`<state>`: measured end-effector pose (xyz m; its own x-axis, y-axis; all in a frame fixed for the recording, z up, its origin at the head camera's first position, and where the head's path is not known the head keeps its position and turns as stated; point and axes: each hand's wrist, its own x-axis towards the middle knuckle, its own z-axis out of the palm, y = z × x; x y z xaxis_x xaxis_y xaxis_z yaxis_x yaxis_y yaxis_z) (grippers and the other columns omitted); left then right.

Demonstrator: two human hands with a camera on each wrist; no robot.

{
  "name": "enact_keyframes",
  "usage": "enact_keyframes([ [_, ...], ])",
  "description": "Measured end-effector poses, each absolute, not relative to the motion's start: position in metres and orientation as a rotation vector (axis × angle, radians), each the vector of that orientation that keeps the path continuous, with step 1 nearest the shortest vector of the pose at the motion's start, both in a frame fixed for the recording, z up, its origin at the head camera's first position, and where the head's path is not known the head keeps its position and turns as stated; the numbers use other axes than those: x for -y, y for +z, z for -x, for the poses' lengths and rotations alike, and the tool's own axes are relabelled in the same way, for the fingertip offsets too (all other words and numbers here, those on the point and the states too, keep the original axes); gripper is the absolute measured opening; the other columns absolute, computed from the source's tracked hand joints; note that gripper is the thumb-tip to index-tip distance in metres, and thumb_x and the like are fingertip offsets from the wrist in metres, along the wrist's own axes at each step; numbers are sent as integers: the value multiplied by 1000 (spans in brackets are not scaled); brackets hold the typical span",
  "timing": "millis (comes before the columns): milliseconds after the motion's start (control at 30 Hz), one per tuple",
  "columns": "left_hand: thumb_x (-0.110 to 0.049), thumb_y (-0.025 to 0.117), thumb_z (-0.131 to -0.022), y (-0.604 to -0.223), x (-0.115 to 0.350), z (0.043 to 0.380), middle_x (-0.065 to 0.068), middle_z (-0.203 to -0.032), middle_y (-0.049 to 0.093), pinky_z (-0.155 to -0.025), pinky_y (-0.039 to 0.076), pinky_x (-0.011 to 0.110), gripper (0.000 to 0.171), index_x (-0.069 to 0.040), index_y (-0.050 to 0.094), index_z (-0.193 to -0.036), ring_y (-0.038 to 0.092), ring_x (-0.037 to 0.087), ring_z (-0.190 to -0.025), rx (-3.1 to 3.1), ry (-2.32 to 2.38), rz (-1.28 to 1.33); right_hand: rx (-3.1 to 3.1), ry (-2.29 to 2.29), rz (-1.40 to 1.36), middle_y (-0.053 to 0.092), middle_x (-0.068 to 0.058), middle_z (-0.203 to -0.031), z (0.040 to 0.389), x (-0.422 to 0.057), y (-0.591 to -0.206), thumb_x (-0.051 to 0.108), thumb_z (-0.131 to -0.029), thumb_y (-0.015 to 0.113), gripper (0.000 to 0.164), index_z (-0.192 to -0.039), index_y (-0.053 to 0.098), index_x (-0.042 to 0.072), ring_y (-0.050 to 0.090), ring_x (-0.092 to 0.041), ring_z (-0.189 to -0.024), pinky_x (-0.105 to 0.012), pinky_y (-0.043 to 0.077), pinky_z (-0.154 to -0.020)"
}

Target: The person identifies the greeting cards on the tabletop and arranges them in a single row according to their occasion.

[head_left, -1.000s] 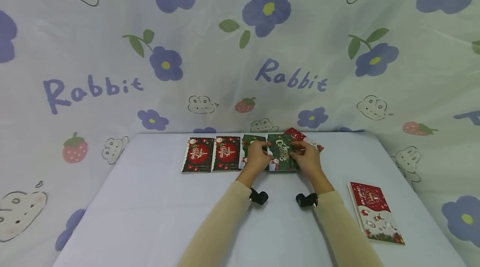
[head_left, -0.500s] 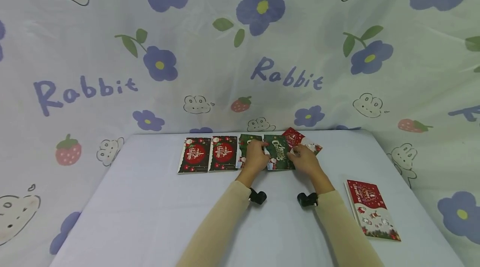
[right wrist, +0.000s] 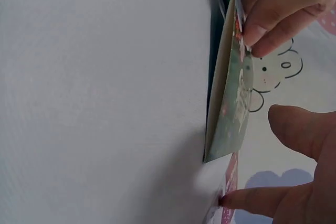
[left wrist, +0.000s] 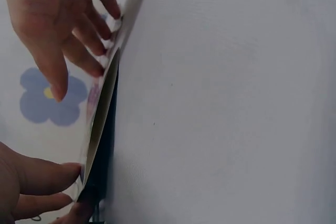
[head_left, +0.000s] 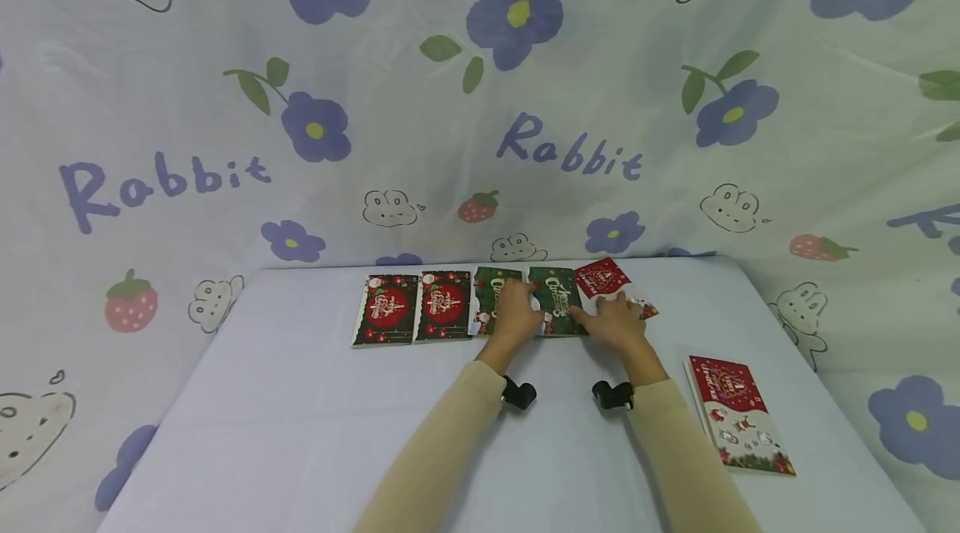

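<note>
My left hand [head_left: 516, 312] is at the left edge of a green Christmas greeting card [head_left: 557, 300], pinching it with thumb and fingertips. The card lies on the table, its folded layers gaping a little in the right wrist view. My right hand [head_left: 619, 321] has its fingers spread. Its fingertips touch a tilted red and white card [head_left: 602, 276] at the back, while the thumb points toward the green card's right edge. Another green card [head_left: 487, 293] lies partly behind my left hand.
Two dark cards with red circles, one at the far left [head_left: 386, 310] and one beside it [head_left: 443, 306], continue the row. A red and white card pile [head_left: 738, 414] lies on the right of the white table [head_left: 300, 433]. A patterned cloth [head_left: 420, 83] hangs behind.
My right hand has let go of the green card and moved right onto the tilted red card, which has shifted slightly right. My left hand has stayed at the green card's left edge.
</note>
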<state>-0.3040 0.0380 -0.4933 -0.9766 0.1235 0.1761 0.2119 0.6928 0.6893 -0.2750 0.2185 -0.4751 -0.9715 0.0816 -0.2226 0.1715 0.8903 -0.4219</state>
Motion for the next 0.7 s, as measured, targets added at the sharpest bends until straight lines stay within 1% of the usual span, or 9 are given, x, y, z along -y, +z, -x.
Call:
enact_keyframes([
  [200, 2, 82, -78, -493, -41, 303, 23, -117, 64, -104, 49, 46, 45, 10, 73, -121, 61, 39, -116, 2794, -1132, 239, -2872, -657, -252, 35, -42, -153, 272, -219, -474, 57, -104, 50, 77, -147, 52, -7, 28, -66, -136, -77, 27, -109],
  [267, 1, 83, -79, -493, -43, 303, 24, -119, 64, -105, 48, 47, 47, 11, 72, -123, 60, 39, -117, 2794, -1130, 225, -2893, -661, -253, 36, -41, -152, 271, -220, -476, 57, -103, 53, 77, -146, 53, -7, 29, -65, -136, -78, 26, -110],
  [400, 0, 83, -78, -494, -45, 302, 25, -121, 64, -104, 49, 47, 49, 11, 71, -124, 61, 39, -117, 2792, -1102, 210, -2939, -652, -216, 35, -38, -155, 270, -220, -478, 53, -100, 60, 77, -147, 52, -7, 26, -63, -142, -79, 22, -112],
  [467, 0, 83, -77, -495, -45, 301, 25, -119, 64, -103, 50, 47, 48, 11, 72, -122, 62, 39, -115, 2785, -1072, 209, -2936, -640, -188, 34, -36, -158, 269, -218, -478, 51, -99, 63, 77, -149, 51, -7, 24, -62, -145, -78, 22, -113],
  [567, -2, 86, -77, -495, -46, 300, 24, -118, 64, -103, 50, 47, 45, 11, 73, -118, 62, 40, -115, 2774, -1046, 205, -2902, -634, -161, 31, -34, -161, 270, -217, -479, 50, -100, 61, 77, -151, 48, -6, 22, -59, -149, -78, 23, -113],
  [700, -6, 87, -80, -494, -45, 296, 25, -120, 64, -104, 49, 48, 42, 11, 74, -116, 61, 40, -117, 2761, -1059, 206, -2864, -637, -173, 28, -34, -163, 271, -217, -480, 53, -101, 58, 81, -154, 44, -6, 22, -59, -149, -79, 21, -113],
])
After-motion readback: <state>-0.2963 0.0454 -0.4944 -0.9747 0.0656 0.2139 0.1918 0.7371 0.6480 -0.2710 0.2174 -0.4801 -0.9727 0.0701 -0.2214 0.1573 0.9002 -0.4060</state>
